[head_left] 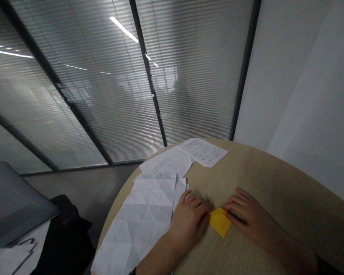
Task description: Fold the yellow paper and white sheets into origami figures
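Slatted blinds point(200, 95) (grey) beside pale wall point(292, 84).

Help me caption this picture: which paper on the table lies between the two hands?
The small folded yellow paper, touched by the left hand and the right hand. The others are white: a large creased sheet and printed pages.

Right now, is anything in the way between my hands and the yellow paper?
Nothing visible is in the way: your left hand and right hand appear to touch the yellow paper at opposite sides. The creased white sheet lies farther left, outside that space.
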Available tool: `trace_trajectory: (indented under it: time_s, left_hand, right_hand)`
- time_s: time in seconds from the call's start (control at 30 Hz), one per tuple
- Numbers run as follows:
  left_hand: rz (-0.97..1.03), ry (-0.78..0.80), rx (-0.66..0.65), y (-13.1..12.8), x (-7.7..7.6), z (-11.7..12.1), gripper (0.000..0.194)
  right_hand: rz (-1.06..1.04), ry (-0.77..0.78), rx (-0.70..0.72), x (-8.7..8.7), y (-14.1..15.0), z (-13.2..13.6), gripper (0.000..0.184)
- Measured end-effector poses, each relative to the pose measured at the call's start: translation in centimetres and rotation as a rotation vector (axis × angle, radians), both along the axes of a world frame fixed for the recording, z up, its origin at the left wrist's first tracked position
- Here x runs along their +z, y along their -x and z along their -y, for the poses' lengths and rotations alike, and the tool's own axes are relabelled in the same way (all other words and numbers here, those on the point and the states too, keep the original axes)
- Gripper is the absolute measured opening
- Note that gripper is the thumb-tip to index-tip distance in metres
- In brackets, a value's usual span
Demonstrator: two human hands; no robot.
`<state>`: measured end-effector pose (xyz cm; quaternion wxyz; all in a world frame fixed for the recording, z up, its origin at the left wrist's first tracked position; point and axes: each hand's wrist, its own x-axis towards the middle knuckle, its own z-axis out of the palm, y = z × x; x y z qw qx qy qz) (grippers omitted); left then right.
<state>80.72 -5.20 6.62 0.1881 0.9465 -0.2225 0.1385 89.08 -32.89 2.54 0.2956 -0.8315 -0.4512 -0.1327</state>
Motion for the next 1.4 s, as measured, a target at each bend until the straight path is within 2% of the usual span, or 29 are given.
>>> trace_trajectory:
  time_s: [0.2,0.37,0.53,0.7,0.87,1.07,1.2,1.3,1.4]
  left_hand:
    - [0.051,-0.05,0.006,-0.2,-0.3,-0.1,0.007]
    - [0.068,-0.081,-0.01,-0.2,-0.2,-0.1,0.009]
    - [0.077,-0.094,-0.091,-0.2,0.0,-0.3,0.013]
    - [0.077,-0.117,-0.121,-0.2,0.4,-0.5,0.011]
    - [0.119,-0.155,-0.155,-0.3,0.3,-0.8,0.01]
    - [0.125,-0.175,-0.202,-0.1,0.5,-1.0,0.012]
    - [0.081,-0.116,-0.22,0.3,1.0,-0.7,0.014]
    - [0.06,-0.082,-0.2,0.5,1.3,-0.2,0.004]
    - [0.047,-0.08,-0.186,0.5,1.4,0.1,0.016]
  right_hand:
    - [0.011,0.06,0.041,0.8,0.7,0.1,0.02]
    - [-0.042,0.024,0.034,0.5,0.4,0.2,0.014]
    - [0.023,0.031,0.079,0.5,0.6,0.4,0.022]
    - [0.1,0.075,0.115,1.2,1.4,0.7,0.036]
    - [0.176,0.027,0.149,1.9,1.8,0.6,0.04]
    - [0.168,0.042,0.182,2.0,2.2,1.1,0.051]
    - [0.128,0.046,0.186,2.3,2.3,1.2,0.04]
    - [0.106,0.047,0.179,2.3,2.2,1.0,0.031]
    - [0.091,0.038,0.171,2.2,2.0,0.8,0.024]
